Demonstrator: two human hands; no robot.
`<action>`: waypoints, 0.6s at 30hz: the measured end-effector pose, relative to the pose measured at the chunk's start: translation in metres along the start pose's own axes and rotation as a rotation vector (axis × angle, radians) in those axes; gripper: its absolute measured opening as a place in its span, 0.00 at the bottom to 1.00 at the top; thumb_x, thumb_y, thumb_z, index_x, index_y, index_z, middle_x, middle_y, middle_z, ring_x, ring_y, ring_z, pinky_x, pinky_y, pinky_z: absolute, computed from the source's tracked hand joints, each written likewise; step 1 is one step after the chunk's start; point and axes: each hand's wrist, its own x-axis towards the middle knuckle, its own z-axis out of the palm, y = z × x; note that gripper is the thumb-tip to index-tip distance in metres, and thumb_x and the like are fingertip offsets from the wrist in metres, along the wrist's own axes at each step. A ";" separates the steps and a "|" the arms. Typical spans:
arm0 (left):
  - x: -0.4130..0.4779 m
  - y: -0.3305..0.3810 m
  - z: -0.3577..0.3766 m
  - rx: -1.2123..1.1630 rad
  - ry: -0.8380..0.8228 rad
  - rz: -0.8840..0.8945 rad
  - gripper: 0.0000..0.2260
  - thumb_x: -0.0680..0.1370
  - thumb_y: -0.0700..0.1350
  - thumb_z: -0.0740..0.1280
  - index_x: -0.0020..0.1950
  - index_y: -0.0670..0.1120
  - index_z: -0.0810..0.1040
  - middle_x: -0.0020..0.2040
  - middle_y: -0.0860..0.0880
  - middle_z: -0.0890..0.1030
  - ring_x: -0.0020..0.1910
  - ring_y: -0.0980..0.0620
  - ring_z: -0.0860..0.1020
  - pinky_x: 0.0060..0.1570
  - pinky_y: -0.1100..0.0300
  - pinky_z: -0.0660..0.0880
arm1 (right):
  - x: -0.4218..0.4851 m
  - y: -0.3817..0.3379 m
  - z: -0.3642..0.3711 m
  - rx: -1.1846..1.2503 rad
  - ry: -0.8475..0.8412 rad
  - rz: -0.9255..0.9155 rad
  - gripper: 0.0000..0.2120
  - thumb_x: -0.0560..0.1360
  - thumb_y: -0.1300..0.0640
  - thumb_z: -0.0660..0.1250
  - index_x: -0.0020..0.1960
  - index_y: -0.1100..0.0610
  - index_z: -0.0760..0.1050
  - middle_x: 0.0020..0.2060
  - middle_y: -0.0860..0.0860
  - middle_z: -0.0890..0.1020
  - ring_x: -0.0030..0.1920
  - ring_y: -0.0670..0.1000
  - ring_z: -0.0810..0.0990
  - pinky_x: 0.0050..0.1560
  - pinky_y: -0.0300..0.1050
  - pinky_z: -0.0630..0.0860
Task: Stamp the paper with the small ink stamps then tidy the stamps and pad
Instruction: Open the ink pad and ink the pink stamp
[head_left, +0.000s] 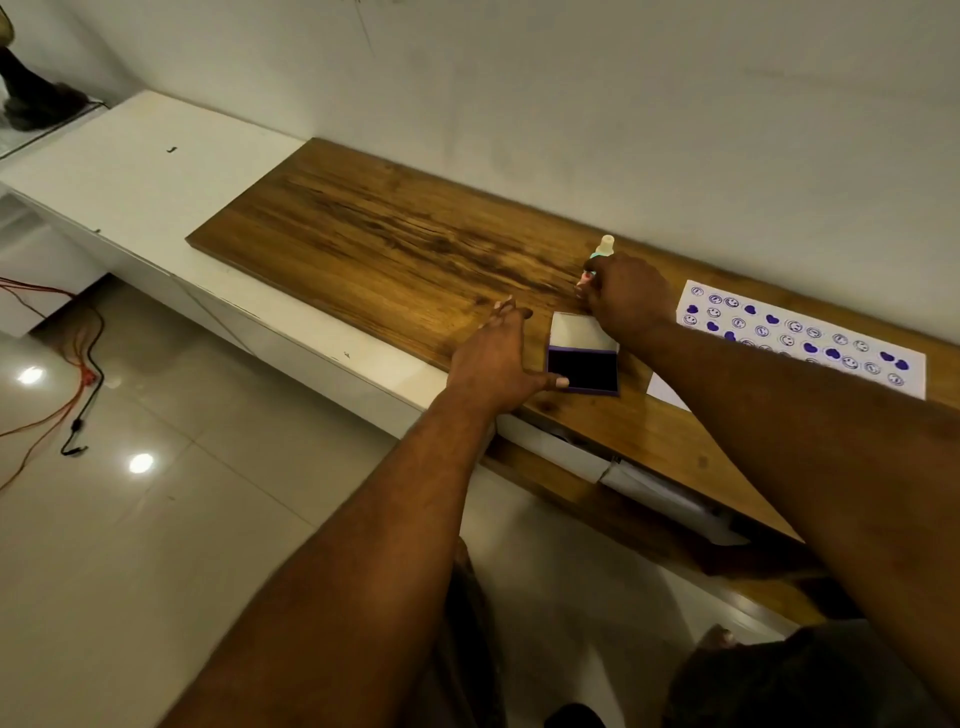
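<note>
The ink pad (583, 368) lies open on the wooden desk (395, 244), its dark purple pad facing up and its pale lid (575, 332) folded back. My left hand (496, 358) rests flat beside it, thumb touching the pad's left front corner. My right hand (626, 296) reaches past the lid, fingers closed around small stamps (586, 277) with pink and teal showing. A small bottle with a cream cap (605, 245) stands just behind that hand. The white paper (810, 338), covered with purple smiley and heart prints, lies to the right, partly hidden by my right forearm.
The desk runs along a white wall. A white counter (145, 171) adjoins it on the left. An open drawer with papers (649, 478) shows below the desk's front edge. Orange and black cables (78, 384) lie on the tiled floor at the left.
</note>
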 end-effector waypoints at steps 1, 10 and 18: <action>0.001 -0.001 -0.002 0.004 0.006 -0.001 0.49 0.69 0.68 0.77 0.82 0.50 0.61 0.85 0.47 0.58 0.83 0.46 0.60 0.75 0.46 0.66 | 0.002 -0.002 0.002 0.027 -0.014 0.012 0.14 0.82 0.51 0.65 0.64 0.54 0.81 0.57 0.58 0.84 0.56 0.60 0.82 0.49 0.47 0.73; 0.004 -0.023 -0.019 0.014 0.095 -0.057 0.35 0.77 0.62 0.73 0.80 0.50 0.67 0.78 0.46 0.73 0.75 0.45 0.72 0.66 0.48 0.73 | 0.011 -0.049 0.010 0.183 -0.126 0.015 0.10 0.80 0.57 0.68 0.58 0.55 0.84 0.51 0.55 0.86 0.52 0.56 0.84 0.54 0.50 0.81; -0.004 -0.030 -0.005 -0.007 0.072 -0.140 0.29 0.80 0.55 0.73 0.78 0.48 0.69 0.76 0.45 0.74 0.73 0.43 0.74 0.70 0.47 0.72 | -0.009 -0.080 0.013 0.093 -0.199 -0.140 0.11 0.81 0.54 0.66 0.59 0.54 0.83 0.52 0.54 0.85 0.52 0.55 0.83 0.54 0.52 0.81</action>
